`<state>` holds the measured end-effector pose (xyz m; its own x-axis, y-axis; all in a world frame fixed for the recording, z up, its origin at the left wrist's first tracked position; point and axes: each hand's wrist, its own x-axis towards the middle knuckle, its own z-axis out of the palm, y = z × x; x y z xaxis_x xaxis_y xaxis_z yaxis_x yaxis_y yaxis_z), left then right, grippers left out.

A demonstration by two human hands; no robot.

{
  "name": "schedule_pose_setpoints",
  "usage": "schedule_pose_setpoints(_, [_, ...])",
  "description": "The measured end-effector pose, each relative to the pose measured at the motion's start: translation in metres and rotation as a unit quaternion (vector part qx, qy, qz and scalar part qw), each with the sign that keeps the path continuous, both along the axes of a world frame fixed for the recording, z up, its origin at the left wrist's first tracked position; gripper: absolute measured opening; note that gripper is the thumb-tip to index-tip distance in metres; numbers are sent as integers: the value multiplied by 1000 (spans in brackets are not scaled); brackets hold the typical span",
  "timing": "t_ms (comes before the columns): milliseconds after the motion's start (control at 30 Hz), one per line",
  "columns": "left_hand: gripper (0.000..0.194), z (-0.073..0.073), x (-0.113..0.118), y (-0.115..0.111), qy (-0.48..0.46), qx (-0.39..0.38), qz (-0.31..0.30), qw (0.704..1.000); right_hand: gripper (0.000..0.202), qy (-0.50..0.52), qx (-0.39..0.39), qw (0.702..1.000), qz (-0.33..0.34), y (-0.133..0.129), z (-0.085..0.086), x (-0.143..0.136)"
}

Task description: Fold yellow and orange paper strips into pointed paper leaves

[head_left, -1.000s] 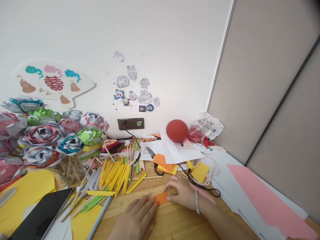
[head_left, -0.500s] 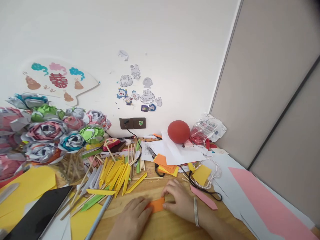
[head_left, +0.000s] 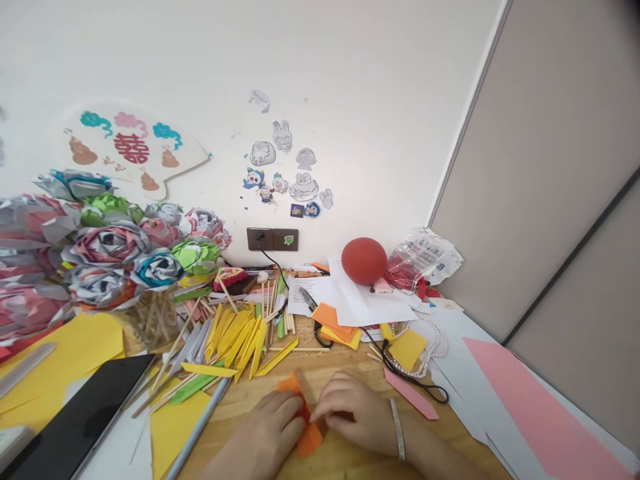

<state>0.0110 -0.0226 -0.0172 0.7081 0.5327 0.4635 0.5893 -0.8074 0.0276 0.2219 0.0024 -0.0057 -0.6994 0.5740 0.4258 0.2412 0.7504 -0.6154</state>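
A folded orange paper strip (head_left: 309, 437) stands slanted on the wooden table between my hands, a little blurred. My left hand (head_left: 273, 427) lies over its left side, fingers together and pressing on the paper. From the right, my right hand (head_left: 350, 410) reaches the paper's edge with a fingertip; its fingers are curled, with a gap between thumb and index, and a bracelet is on the wrist. Folded yellow strips (head_left: 240, 340) lie behind my left hand. More orange and yellow sheets (head_left: 335, 323) are stacked beyond my right hand, by black-handled scissors (head_left: 307, 301).
Paper flowers (head_left: 103, 247) fill the back left. A black phone (head_left: 85, 413) and yellow paper (head_left: 180, 427) lie at left. A red balloon (head_left: 365, 261) rests at the back. Pink strip (head_left: 410, 393), black cable (head_left: 425, 385), pearl string (head_left: 439, 343) and large pink sheet (head_left: 540, 407) are at right.
The orange paper has turned from lying crosswise to pointing away from me. My right hand has shifted its hold to a fingertip touch. The whole view has shifted slightly.
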Motion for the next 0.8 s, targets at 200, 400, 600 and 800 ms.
schedule_pose_setpoints(200, [19,14,0,-2,33,-4,-25,999,13,-4,31,999,3,2,-5,3])
schedule_pose_setpoints(400, [21,15,1,-1,-8,-6,-43,999,15,-77,56,995,-7,4,-4,5])
schedule_pose_setpoints(600, [15,21,-4,1,-10,-102,-50,994,14,-109,29,994,-11,8,-6,7])
schedule_pose_setpoints(800, [14,19,0,5,-92,-203,-16,975,8,-105,-25,992,-64,14,-16,2])
